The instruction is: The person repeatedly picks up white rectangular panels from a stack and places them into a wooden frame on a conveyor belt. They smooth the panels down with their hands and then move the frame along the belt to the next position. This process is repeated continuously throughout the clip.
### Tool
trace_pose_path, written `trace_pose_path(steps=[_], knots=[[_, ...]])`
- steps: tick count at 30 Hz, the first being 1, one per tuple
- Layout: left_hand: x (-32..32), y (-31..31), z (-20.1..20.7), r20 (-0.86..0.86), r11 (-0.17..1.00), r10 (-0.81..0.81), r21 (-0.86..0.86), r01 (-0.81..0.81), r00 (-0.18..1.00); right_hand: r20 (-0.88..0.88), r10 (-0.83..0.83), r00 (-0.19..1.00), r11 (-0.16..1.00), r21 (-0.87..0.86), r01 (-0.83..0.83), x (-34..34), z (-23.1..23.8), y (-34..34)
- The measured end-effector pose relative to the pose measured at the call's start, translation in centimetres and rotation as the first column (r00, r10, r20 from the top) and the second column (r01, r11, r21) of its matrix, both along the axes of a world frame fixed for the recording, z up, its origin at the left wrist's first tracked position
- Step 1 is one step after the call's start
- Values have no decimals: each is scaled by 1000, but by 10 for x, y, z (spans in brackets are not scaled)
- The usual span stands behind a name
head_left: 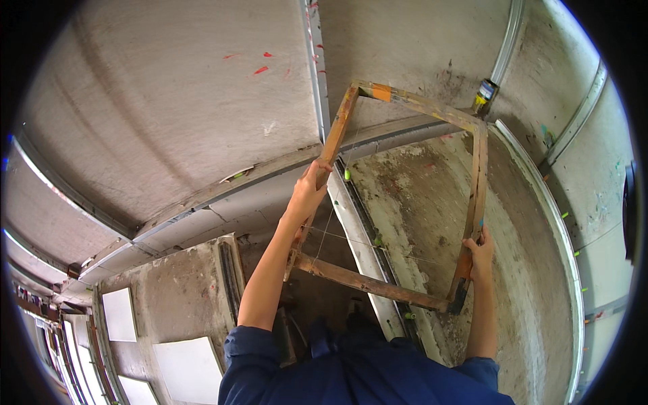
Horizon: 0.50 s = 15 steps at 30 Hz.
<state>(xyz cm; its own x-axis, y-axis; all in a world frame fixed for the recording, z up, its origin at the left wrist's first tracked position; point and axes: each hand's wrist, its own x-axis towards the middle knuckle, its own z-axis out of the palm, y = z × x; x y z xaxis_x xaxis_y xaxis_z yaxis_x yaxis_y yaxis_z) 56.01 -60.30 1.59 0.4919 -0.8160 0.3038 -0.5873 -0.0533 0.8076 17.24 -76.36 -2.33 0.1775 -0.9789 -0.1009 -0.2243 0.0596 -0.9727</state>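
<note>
Left arm stretches forward, and the left hand [310, 191] clamps its fingers round a paint-stained, four-sided brown wooden frame [371, 283]! Right hand [480, 254], nearer the body, grips the opposite bar, frame held above the stained grey tabletop [425, 196].

no text, number or sign is showing legibly; the small can [484, 96] at the upper right is bearing a patch of blue, white and yellow, but any print on it is appearing too small and blurred to read
</note>
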Motion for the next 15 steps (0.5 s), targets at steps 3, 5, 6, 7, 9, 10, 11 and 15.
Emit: trace_pose_path(steps=[3,5,6,7,9,10,11,15], knots=[[-2,-25,-9,28,998,-51,39,50,998,60,-42,997,996,78,38,-7,0,13],[-4,-32,-20,40,994,-110,20,110,993,51,-73,996,990,124,66,-14,2,22],[-6,-38,-18,38,991,-133,30,132,990,39,-101,994,987,133,95,-17,3,25],[-10,-41,-18,37,988,-153,41,151,988,27,-126,992,983,141,121,-20,3,27],[-15,-45,-26,27,985,-172,16,171,985,23,-149,989,978,152,143,-26,1,28],[-14,-46,-29,19,982,-190,4,190,982,25,-154,988,977,153,149,-29,1,28],[-14,-46,-32,11,978,-206,-8,206,978,20,-158,987,978,139,154,-33,-2,28],[-19,-46,-36,86,969,-217,-101,225,972,31,-161,987,987,36,160,-48,-20,22]])
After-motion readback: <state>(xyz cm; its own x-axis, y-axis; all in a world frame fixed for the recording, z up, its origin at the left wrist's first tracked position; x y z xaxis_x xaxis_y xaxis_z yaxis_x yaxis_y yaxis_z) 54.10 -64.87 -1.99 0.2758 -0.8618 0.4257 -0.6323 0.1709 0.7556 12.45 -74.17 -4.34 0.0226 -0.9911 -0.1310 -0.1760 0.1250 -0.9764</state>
